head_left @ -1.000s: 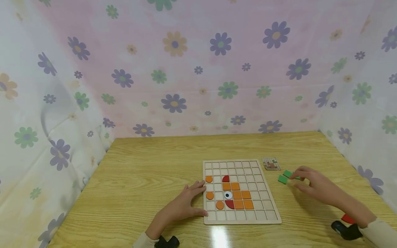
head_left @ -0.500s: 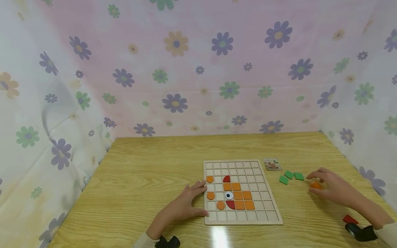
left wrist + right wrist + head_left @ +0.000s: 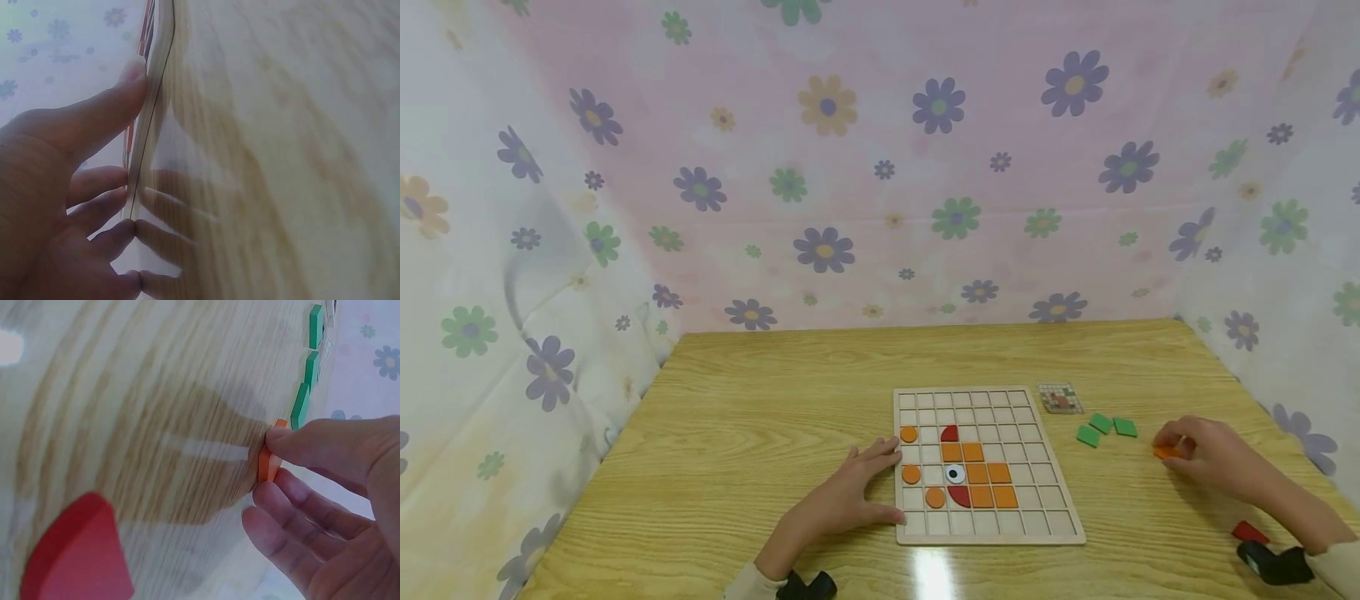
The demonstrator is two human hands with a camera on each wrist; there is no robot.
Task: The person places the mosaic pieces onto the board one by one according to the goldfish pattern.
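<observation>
My left hand (image 3: 850,493) rests against the left edge of a wooden grid board (image 3: 1039,475), fingers and thumb spread along the rim. On the board lie orange square tiles (image 3: 977,473), round orange pieces (image 3: 911,474), red quarter-round pieces (image 3: 958,496) and a white eye disc (image 3: 955,473). To the right of the board, my right hand (image 3: 1210,450) pinches a loose orange tile (image 3: 270,464) between thumb and fingers, low at the tabletop. The fingers hide part of its outline. Green tiles (image 3: 1124,427) lie just left of that hand.
A small picture card (image 3: 1061,398) with a grid pattern lies by the board's upper right corner. Near my right wrist is a red curved piece (image 3: 78,553) on the wooden table (image 3: 760,400). Flowered cloth (image 3: 880,200) surrounds the table at the back and sides.
My right hand has moved right, from the green tiles to the orange tile, and its fingers have closed on it. The left hand stays at the board's edge.
</observation>
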